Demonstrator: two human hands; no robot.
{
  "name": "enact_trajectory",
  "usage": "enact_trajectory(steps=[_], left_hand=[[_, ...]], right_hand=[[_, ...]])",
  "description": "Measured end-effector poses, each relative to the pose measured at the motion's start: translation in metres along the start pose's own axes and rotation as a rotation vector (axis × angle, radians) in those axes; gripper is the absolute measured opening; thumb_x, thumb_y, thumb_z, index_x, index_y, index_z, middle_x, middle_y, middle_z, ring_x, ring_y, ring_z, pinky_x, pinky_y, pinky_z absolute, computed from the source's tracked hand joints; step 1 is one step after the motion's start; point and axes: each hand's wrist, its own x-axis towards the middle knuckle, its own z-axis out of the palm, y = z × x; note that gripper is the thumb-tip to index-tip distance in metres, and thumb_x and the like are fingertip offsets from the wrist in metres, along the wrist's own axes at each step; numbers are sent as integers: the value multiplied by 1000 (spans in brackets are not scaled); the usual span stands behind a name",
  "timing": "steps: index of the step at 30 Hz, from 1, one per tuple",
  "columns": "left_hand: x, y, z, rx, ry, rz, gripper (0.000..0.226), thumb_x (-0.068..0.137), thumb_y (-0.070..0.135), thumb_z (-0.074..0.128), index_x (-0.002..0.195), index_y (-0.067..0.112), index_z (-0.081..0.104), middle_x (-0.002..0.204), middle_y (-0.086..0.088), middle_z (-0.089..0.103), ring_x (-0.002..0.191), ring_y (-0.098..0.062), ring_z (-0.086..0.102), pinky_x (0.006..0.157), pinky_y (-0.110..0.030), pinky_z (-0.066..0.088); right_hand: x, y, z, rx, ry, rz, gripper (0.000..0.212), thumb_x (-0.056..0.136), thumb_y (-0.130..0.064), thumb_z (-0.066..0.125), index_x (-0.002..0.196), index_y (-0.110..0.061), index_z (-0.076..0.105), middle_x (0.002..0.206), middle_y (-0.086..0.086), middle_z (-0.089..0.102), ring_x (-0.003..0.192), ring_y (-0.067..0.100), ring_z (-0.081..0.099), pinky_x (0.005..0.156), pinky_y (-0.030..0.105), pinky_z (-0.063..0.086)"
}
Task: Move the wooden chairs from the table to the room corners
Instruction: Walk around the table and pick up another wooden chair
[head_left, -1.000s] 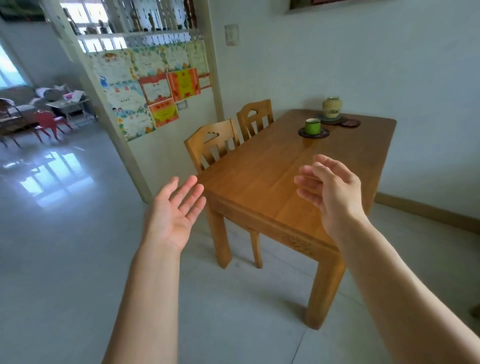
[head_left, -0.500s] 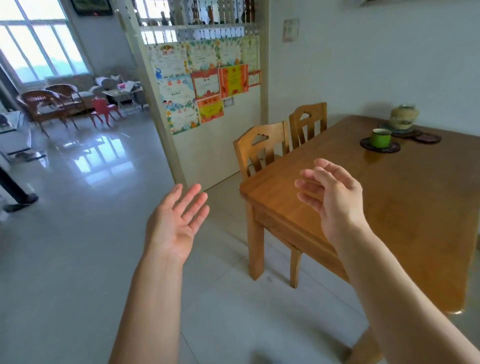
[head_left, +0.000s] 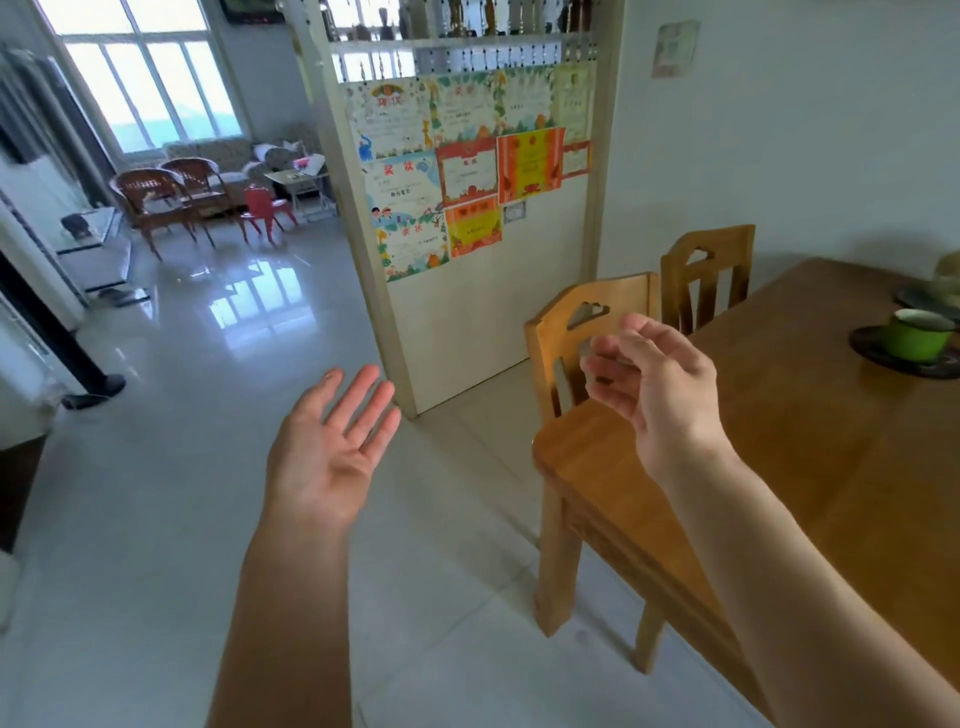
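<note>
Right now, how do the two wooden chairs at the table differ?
The near chair looks lighter and stands by the table corner; the far chair looks darker, in shade, closer to the wall. The right hand overlaps the near chair's back; the far chair's back shows clear. Both are tucked in, upright, with a cutout in the top rail.

Bare forearms, no sleeves

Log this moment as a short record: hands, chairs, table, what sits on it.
left hand: open, palm up, empty, over the floor
right hand: fingers loosely curled, empty, in front of the near chair's back; contact unclear
near chair: tucked at the table
far chair: tucked at the table, behind the near one
table: wooden
green cup: on a dark coaster on the table
</note>
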Motion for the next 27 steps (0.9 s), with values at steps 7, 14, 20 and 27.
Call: enact_trajectory(steps=[7,14,20,27], left_hand=[[82,17,-9,-5,43,24,34,100,23,46,132,14,51,115,-6,71,96,-20,71,79,-37,53],[195,47,-15,0,28,15,35,100,23,48,134,13,50,119,-8,69,99,-22,69,80,-36,53],[302,113,-33,59,-14,6,31,99,23,49,128,15,53,114,-8,72,92,-20,73,78,-37,54],[415,175,-35,121,-69,8,36,97,24,53,132,14,52,114,-9,73,93,-23,73,79,-38,56]], right_hand=[[74,31,55,-27,-58,47,14,97,-18,56,108,-15,65,90,4,73,80,20,74,73,34,59],[154,65,129,-11,-33,37,14,97,-15,57,108,-14,65,87,3,73,80,22,74,67,33,57],[219,100,229,33,19,41,9,96,-15,57,99,-17,65,87,3,73,79,22,74,67,35,56],[285,129,319,57,49,40,10,96,-14,55,98,-17,64,83,2,73,72,19,73,64,33,58]])
